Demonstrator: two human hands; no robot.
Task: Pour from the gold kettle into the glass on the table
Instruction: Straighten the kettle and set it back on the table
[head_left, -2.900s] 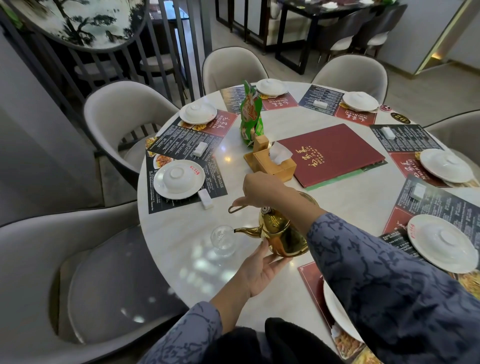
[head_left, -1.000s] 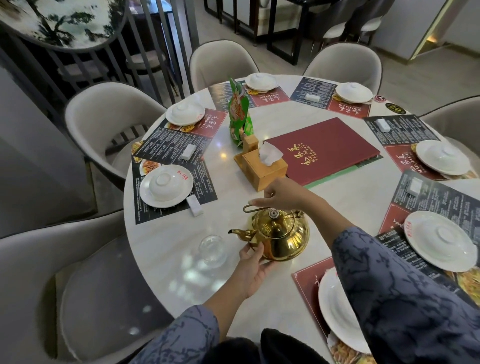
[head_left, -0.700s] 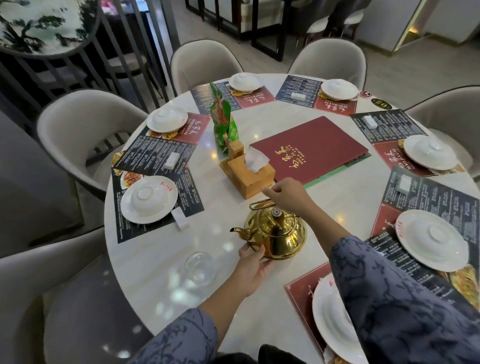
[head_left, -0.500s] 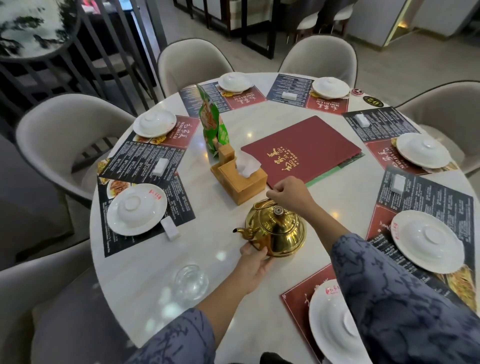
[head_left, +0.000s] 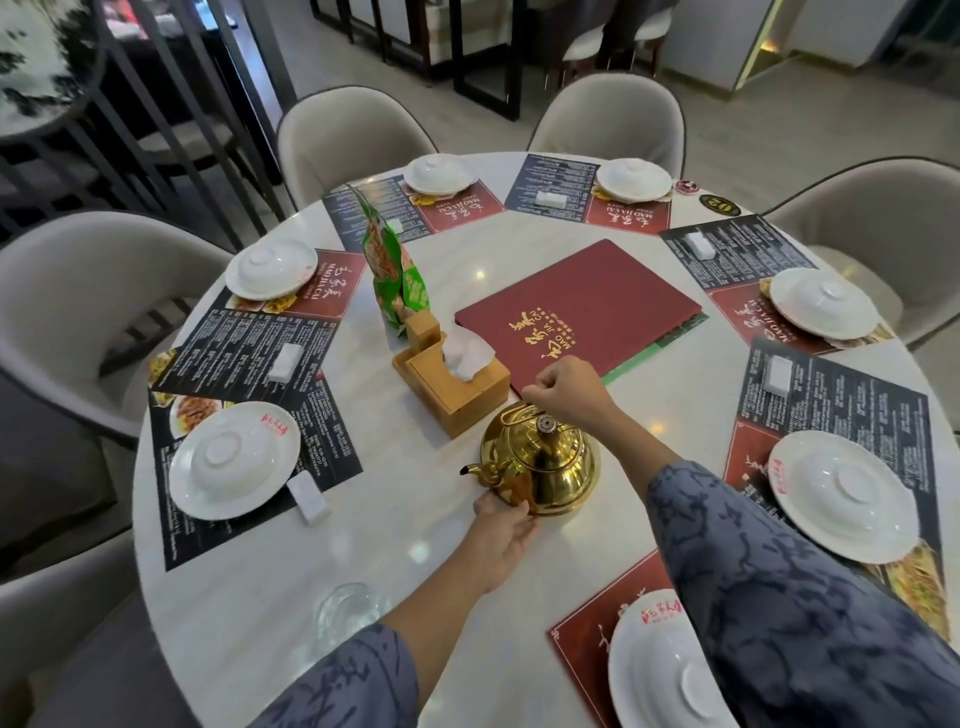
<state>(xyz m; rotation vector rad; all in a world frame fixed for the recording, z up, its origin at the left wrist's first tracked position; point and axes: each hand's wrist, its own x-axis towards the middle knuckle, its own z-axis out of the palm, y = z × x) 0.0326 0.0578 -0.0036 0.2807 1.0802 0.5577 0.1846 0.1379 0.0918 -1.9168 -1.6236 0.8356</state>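
The gold kettle (head_left: 550, 465) stands upright on the white round table (head_left: 395, 540), its spout pointing left. My right hand (head_left: 563, 389) is closed around the kettle's thin handle, which is folded back over the lid. My left hand (head_left: 501, 530) rests with its fingers against the kettle's lower front side, below the spout. The clear glass (head_left: 348, 610) stands on the table near the front edge, left of my left forearm and well apart from the kettle.
A wooden tissue box (head_left: 452, 382) sits just behind the kettle, with a green snack bag (head_left: 395, 275) and a red menu (head_left: 576, 309) beyond. White plates with upturned bowls (head_left: 236, 460) on dark placemats ring the table. Grey chairs (head_left: 93, 301) surround it.
The kettle went from tilted over the glass to level, then moved right and away from the glass and now stands on the table. Both hands stayed on it. The view shifted.
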